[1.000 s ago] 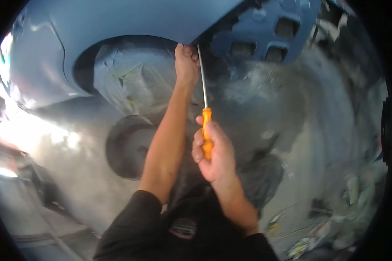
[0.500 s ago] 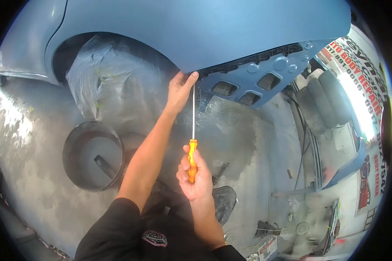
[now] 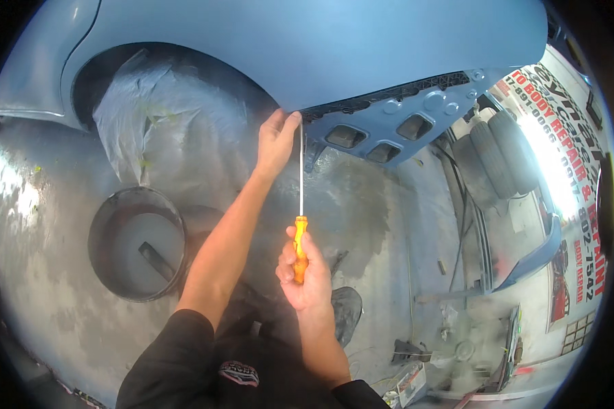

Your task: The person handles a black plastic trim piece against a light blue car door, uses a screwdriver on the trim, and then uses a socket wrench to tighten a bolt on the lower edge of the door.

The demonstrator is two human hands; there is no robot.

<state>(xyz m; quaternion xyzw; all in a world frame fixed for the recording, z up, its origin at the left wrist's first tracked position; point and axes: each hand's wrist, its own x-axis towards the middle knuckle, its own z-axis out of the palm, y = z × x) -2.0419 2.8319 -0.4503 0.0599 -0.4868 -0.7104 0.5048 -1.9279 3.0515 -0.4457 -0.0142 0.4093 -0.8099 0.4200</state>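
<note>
My right hand (image 3: 303,273) grips the orange handle (image 3: 300,228) of a long screwdriver, whose steel shaft (image 3: 301,170) runs upward to the lower corner of a blue car body panel (image 3: 341,41). At that corner my left hand (image 3: 280,136) is closed on the panel edge, its thumb beside the screwdriver tip. The tip itself is hidden near the thumb. Along the edge runs a black strip (image 3: 389,95), with a blue perforated metal piece (image 3: 378,140) below it. Crumpled plastic sheeting (image 3: 136,116) fills the wheel arch at left.
A black bucket (image 3: 102,238) of cloudy liquid stands on the stained concrete floor (image 3: 41,273) at left. At right are stacked tires (image 3: 498,157), a loose blue curved part (image 3: 525,262), assorted clutter (image 3: 471,347) and a printed banner (image 3: 559,95) on the wall.
The view has shifted, showing more of the right wall and perforated piece. My left thumb now lies beside the screwdriver tip, where a second ago curled fingers showed. Little differs from half a second ago.
</note>
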